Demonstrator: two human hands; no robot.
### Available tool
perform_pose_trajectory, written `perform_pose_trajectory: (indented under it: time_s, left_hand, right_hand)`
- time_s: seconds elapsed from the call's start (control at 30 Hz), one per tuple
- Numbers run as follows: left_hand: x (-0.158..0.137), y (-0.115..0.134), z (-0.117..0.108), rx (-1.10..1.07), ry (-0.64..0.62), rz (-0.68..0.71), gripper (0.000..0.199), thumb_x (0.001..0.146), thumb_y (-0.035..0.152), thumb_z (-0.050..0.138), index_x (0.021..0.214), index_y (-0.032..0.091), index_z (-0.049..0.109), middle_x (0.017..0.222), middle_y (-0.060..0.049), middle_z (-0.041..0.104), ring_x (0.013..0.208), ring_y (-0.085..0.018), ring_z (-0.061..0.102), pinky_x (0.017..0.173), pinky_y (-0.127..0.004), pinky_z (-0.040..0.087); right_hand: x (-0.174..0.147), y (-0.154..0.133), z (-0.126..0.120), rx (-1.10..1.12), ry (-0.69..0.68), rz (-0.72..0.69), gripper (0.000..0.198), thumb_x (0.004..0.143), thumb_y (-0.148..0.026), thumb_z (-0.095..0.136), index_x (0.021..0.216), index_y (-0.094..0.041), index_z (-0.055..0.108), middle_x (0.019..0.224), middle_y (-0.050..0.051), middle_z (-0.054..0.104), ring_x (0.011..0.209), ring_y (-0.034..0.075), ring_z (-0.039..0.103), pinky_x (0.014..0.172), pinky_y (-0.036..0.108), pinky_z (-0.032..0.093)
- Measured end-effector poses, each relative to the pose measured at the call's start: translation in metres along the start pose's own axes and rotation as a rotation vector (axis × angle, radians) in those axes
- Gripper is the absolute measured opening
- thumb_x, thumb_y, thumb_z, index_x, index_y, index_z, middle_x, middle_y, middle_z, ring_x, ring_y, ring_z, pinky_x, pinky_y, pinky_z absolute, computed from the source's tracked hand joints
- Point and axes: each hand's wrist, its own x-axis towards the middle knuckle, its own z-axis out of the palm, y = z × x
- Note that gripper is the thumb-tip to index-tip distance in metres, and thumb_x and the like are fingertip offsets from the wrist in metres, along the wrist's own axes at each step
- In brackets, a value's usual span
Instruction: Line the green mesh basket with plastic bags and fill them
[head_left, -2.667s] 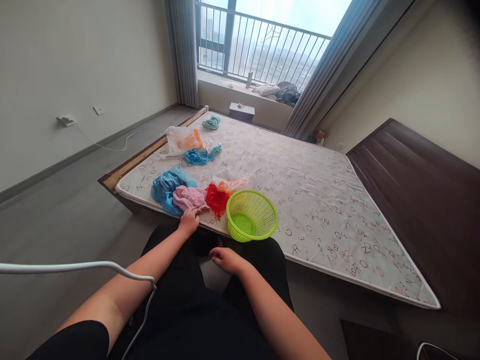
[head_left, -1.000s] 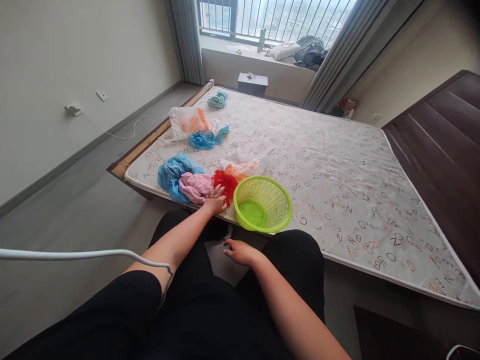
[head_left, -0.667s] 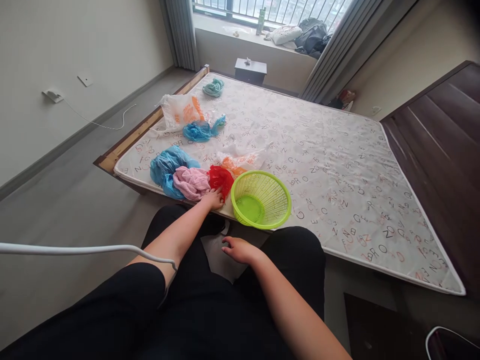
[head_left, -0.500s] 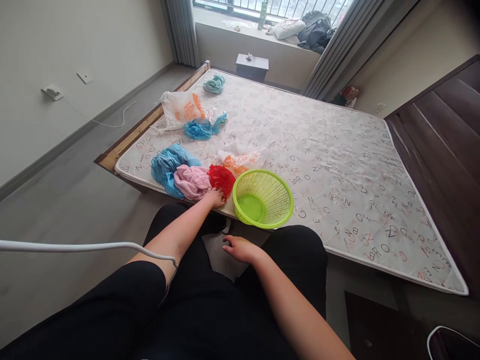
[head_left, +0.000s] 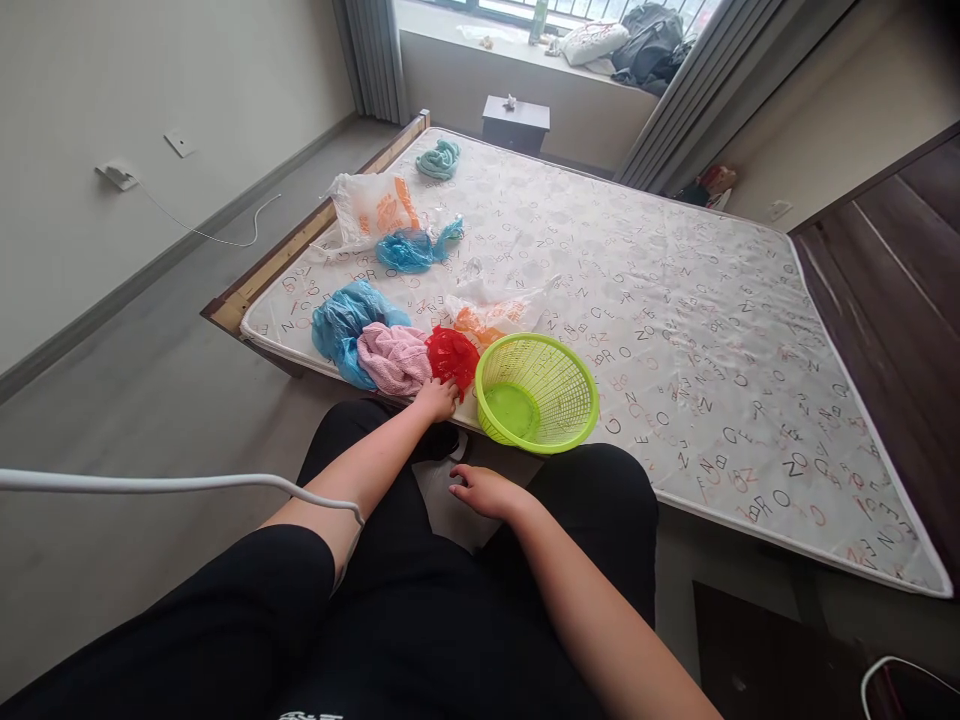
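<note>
At the mattress edge, my left hand (head_left: 439, 398) has its fingers closed on the near edge of a crumpled red plastic bag (head_left: 452, 357). A pink towel (head_left: 394, 358) lies bunched just left of the bag, partly against a crumpled blue plastic bag (head_left: 351, 325). Right of the red bag stands a lime-green plastic basket (head_left: 574, 395), with nothing seen inside. My right hand (head_left: 486, 491) hovers over my lap below the basket, holding nothing, fingers loosely apart.
On the mattress (head_left: 675, 300) farther off lie a white-and-orange plastic bag (head_left: 375, 207), a smaller blue bag (head_left: 406, 250) and a teal cloth (head_left: 438, 159). Behind the red bag lies another white-orange bag (head_left: 499, 308). A white cable (head_left: 187, 482) crosses by my left arm.
The whole view has shifted slightly, so things appear a little farther right. Both hands keep about the same place relative to the red bag and the basket.
</note>
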Motion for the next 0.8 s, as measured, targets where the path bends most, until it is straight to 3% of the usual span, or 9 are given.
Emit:
perform_pose_trajectory:
  time_s: [0.23, 0.47, 0.63, 0.8]
  left_hand:
    - [-0.011, 0.006, 0.008, -0.031, 0.041, -0.029, 0.048, 0.101, 0.026, 0.046, 0.144, 0.015, 0.063, 0.168, -0.018, 0.042, 0.144, -0.040, 0.044, 0.118, -0.058, 0.030]
    - [-0.015, 0.002, 0.014, -0.110, 0.110, -0.129, 0.046, 0.101, 0.022, 0.046, 0.144, 0.010, 0.058, 0.143, -0.021, 0.062, 0.134, -0.035, 0.052, 0.116, -0.051, 0.036]
    - [-0.013, -0.006, 0.007, -0.165, 0.154, -0.231, 0.055, 0.096, 0.015, 0.054, 0.149, 0.004, 0.052, 0.135, -0.025, 0.066, 0.130, -0.034, 0.057, 0.114, -0.046, 0.039]
    - [-0.019, -0.017, -0.011, -0.222, 0.280, -0.271, 0.022, 0.091, 0.015, 0.061, 0.108, 0.009, 0.074, 0.113, -0.021, 0.074, 0.114, -0.032, 0.066, 0.103, -0.041, 0.048]
  right_hand:
    - [-0.001, 0.000, 0.000, -0.004, 0.009, 0.033, 0.048, 0.100, -0.040, 0.059, 0.143, -0.019, 0.064, 0.135, 0.015, 0.072, 0.125, 0.031, 0.068, 0.103, 0.038, 0.050]
    - [-0.004, -0.002, -0.002, -0.020, 0.008, 0.022, 0.050, 0.100, -0.039, 0.057, 0.144, -0.016, 0.063, 0.136, 0.017, 0.071, 0.126, 0.033, 0.067, 0.103, 0.041, 0.050]
    - [-0.003, 0.000, -0.002, -0.019, 0.014, 0.016, 0.050, 0.100, -0.040, 0.057, 0.143, -0.017, 0.063, 0.134, 0.016, 0.073, 0.123, 0.032, 0.069, 0.101, 0.039, 0.050]
    - [-0.004, 0.000, -0.003, -0.012, 0.022, 0.019, 0.049, 0.100, -0.041, 0.058, 0.143, -0.019, 0.063, 0.128, 0.015, 0.075, 0.115, 0.030, 0.071, 0.095, 0.037, 0.051]
